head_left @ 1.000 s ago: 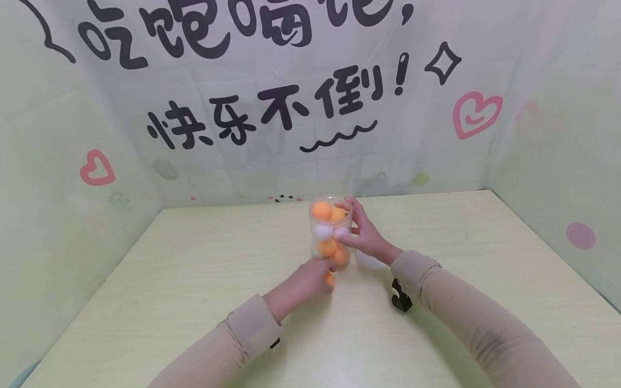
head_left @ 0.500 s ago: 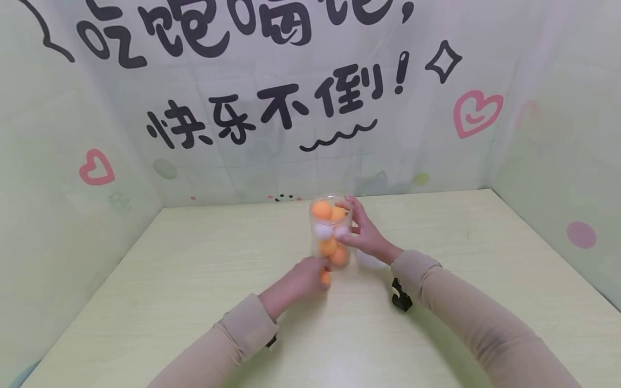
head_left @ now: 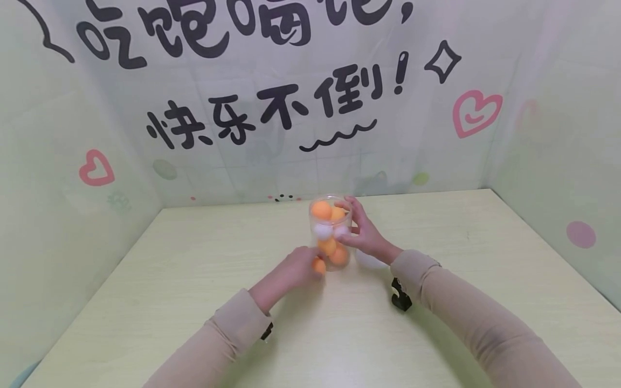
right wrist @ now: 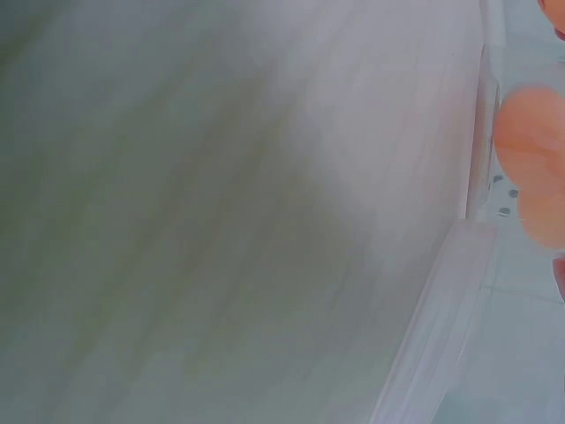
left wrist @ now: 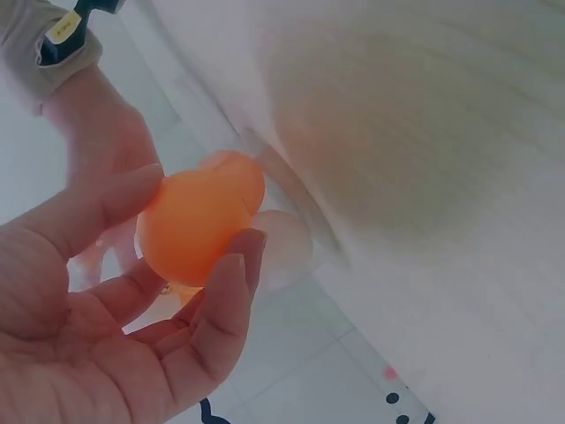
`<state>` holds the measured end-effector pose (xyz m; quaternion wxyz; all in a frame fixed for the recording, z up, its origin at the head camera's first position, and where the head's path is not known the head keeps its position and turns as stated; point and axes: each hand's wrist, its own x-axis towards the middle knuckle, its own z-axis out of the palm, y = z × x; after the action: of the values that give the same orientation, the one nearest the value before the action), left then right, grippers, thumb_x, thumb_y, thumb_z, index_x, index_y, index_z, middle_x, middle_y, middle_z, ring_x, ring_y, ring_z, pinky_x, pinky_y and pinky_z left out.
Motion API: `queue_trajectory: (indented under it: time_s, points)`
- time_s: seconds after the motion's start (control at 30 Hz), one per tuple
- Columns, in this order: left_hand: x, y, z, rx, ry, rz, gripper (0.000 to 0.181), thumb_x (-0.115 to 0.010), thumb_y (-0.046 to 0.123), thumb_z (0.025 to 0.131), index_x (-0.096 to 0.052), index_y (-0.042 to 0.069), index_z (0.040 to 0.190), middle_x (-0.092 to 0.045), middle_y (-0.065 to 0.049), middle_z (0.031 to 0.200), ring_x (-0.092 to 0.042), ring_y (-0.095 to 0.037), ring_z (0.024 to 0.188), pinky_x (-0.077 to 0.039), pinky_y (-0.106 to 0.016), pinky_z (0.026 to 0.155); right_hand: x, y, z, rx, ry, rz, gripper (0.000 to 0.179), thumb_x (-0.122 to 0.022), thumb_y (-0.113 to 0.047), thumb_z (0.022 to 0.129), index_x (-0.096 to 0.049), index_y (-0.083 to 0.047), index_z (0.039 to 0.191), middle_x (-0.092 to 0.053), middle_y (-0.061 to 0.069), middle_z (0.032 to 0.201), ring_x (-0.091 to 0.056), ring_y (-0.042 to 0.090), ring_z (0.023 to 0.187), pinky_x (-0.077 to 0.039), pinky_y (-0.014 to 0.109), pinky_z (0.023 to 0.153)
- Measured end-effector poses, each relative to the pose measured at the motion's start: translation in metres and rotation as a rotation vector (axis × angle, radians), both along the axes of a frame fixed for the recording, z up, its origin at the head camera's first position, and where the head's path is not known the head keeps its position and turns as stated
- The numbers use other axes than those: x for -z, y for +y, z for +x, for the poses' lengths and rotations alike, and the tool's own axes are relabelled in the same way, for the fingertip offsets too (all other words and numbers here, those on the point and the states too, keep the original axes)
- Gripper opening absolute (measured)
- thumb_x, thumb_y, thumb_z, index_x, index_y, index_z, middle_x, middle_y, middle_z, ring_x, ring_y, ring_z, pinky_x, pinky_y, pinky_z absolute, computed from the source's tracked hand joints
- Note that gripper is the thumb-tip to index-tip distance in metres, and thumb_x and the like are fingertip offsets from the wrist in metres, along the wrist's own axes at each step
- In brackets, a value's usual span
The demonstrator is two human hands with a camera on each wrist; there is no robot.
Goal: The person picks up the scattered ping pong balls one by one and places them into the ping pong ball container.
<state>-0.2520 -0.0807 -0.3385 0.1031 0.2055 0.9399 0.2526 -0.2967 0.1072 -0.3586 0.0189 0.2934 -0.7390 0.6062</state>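
Between thumb and fingertips, my left hand [head_left: 295,269] pinches an orange ping-pong ball [head_left: 318,265], low beside the left of a clear jar [head_left: 312,223]. In the left wrist view the pinched ball [left wrist: 192,228] is large and plain, overlapping the jar behind it. My right hand [head_left: 367,235] holds the jar from its right side, fingers spread around the wall near the top. The jar stands upright and has orange balls [head_left: 322,210] and white balls [head_left: 323,231] stacked inside. At the right wrist view's edge, only stacked orange balls [right wrist: 533,146] and bits of fingers show.
A pale, see-through round piece [head_left: 370,260] lies on the table just right of the jar, partly behind the right wrist. The wooden table [head_left: 218,253] meets a printed cloth wall [head_left: 233,178] close behind the jar. Cloth walls also rise at both sides.
My left hand has shifted left and slightly up in the head view, carrying the orange ping-pong ball from the jar's front base to its left side. The right hand and jar stay put.
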Motion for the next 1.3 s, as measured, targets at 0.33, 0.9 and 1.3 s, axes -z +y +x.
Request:
queue_trajectory:
  time_s: [0.33,0.9,1.3]
  points:
    - [-0.016,-0.005,-0.006,-0.086,-0.015,-0.038,0.036,-0.066,0.007,0.078,-0.059,0.002,0.113,-0.062,-0.011,0.104,-0.051,-0.019,0.081,-0.045,-0.032,0.073,0.020,0.004,-0.019,-0.014,0.013,-0.035,0.076,-0.060,0.009,0.079,-0.013,-0.006,0.138,-0.025,0.020,0.145,-0.029,0.035,0.130,-0.035,0.055,0.097]
    - [-0.047,-0.009,-0.008,-0.136,0.015,0.046,0.038,-0.065,0.010,0.079,-0.056,0.002,0.115,-0.060,-0.008,0.096,-0.051,-0.019,0.076,-0.043,-0.027,0.064,0.004,0.002,-0.004,-0.007,0.012,0.000,0.074,-0.058,0.006,0.081,-0.011,-0.002,0.138,-0.023,0.024,0.144,-0.028,0.039,0.129,-0.037,0.055,0.096]
    - [-0.071,-0.015,-0.008,-0.086,0.012,0.089,0.038,-0.063,0.017,0.080,-0.057,0.004,0.115,-0.058,-0.009,0.098,-0.051,-0.021,0.080,-0.043,-0.029,0.065,0.027,0.005,-0.024,-0.010,0.033,-0.009,0.076,-0.062,-0.001,0.081,-0.014,-0.013,0.139,-0.026,0.014,0.146,-0.030,0.033,0.130,-0.038,0.054,0.095]
